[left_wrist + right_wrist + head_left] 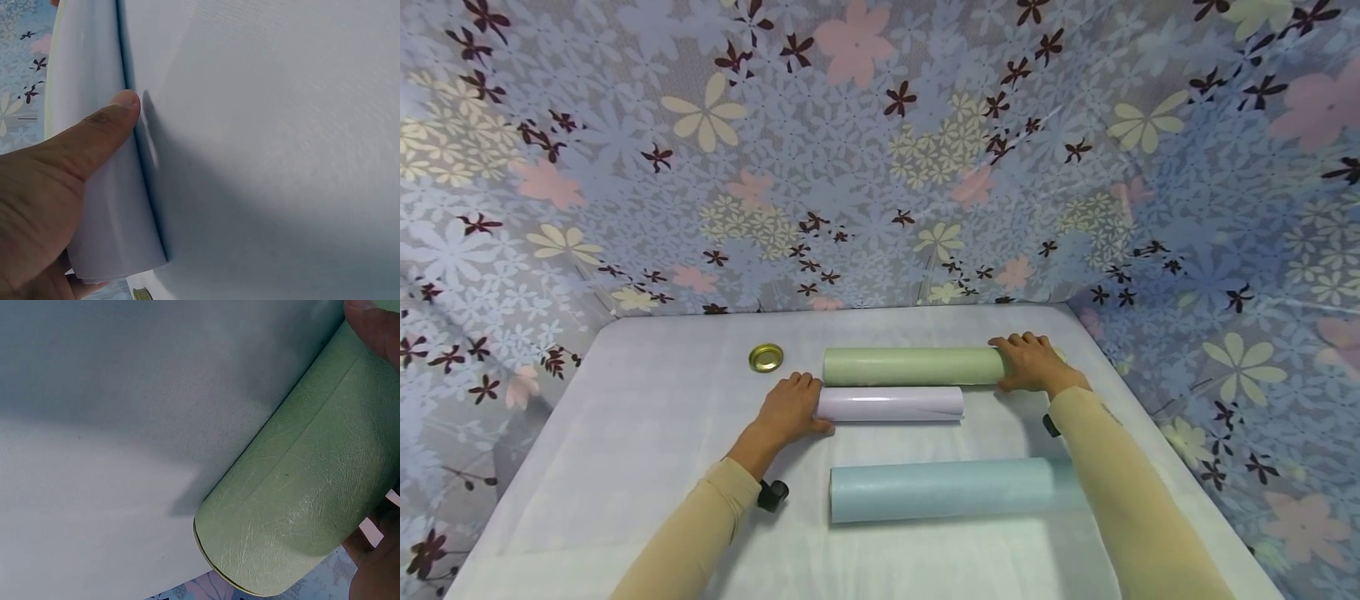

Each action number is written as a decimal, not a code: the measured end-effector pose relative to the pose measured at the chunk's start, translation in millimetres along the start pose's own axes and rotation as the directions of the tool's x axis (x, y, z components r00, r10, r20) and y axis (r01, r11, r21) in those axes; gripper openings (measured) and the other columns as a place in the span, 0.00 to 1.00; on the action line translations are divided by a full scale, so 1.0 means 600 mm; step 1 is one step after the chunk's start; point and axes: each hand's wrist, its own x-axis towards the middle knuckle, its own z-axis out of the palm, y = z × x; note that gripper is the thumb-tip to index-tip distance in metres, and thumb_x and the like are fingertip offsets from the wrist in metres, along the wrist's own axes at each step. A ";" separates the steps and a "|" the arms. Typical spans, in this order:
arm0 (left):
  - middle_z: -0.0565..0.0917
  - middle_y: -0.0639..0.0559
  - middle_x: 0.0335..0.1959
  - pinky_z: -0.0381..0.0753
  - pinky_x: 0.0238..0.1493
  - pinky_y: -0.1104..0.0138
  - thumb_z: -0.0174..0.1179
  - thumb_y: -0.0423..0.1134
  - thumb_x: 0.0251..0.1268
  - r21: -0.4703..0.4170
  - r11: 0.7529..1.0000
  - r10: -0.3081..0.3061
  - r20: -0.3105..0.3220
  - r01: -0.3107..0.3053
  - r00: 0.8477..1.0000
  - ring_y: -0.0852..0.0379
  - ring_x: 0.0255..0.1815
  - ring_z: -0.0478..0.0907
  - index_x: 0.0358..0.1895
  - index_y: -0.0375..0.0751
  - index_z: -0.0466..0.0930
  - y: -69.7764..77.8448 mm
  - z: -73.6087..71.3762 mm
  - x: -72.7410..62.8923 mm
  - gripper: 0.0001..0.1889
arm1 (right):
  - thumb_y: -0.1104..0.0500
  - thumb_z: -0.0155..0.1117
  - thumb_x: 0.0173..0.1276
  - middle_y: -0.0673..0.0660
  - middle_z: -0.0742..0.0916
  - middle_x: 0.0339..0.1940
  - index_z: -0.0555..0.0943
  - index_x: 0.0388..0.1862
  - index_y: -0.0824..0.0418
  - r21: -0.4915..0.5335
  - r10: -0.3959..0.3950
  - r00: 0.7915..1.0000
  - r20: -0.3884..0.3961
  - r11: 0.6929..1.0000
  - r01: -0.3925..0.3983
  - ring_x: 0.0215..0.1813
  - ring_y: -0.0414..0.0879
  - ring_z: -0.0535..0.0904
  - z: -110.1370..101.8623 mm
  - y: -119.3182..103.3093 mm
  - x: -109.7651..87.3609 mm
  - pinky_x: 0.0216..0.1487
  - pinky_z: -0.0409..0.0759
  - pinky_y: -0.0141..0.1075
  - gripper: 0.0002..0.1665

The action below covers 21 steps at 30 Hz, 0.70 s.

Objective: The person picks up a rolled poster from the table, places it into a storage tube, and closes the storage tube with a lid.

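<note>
Well, dish [766, 359] near lilac roll [891, 404].

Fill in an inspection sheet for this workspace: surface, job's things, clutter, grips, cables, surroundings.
Surface: pale table, with shadows near the arms.
Job's things: white roll and green roll lie side by side, green farther from the person; whether they touch is unclear.
Clutter (unheld items): blue roll nearer the person, its right end hidden by the right sleeve; gold lid left of the green roll.
Grips: left grip holds the white roll's left end; right grip holds the green roll near its right end.
Cables: nothing seen.
Surroundings: flowered cloth behind and at both sides.
</note>
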 end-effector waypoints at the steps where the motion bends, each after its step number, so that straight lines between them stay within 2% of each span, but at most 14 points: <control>1: 0.78 0.44 0.45 0.74 0.54 0.56 0.70 0.60 0.43 -0.001 1.000 0.000 -0.003 0.000 1.000 0.49 0.47 0.73 0.49 0.35 0.72 0.000 0.000 0.000 0.37 | 0.45 0.73 0.50 0.65 0.75 0.62 0.64 0.69 0.55 0.000 -0.001 1.000 0.000 1.000 0.001 0.65 0.66 0.65 0.000 0.000 0.001 0.63 0.60 0.63 0.49; 12: 0.80 0.43 0.48 0.74 0.55 0.56 0.71 0.59 0.44 -0.036 0.999 -0.010 -0.029 0.008 1.000 0.48 0.50 0.75 0.52 0.35 0.72 -0.002 0.012 0.001 0.37 | 0.45 0.75 0.48 0.64 0.77 0.57 0.66 0.66 0.55 -0.005 -0.043 0.999 -0.023 0.999 0.042 0.61 0.64 0.69 0.012 -0.002 0.005 0.59 0.64 0.62 0.48; 21: 0.80 0.44 0.47 0.74 0.55 0.56 0.70 0.59 0.44 -0.044 0.999 -0.003 -0.047 0.001 0.999 0.49 0.49 0.75 0.52 0.35 0.72 -0.003 0.017 0.003 0.37 | 0.45 0.76 0.47 0.65 0.76 0.58 0.65 0.67 0.56 0.017 -0.039 0.999 -0.033 0.999 0.040 0.62 0.64 0.68 0.020 -0.006 0.009 0.60 0.63 0.61 0.50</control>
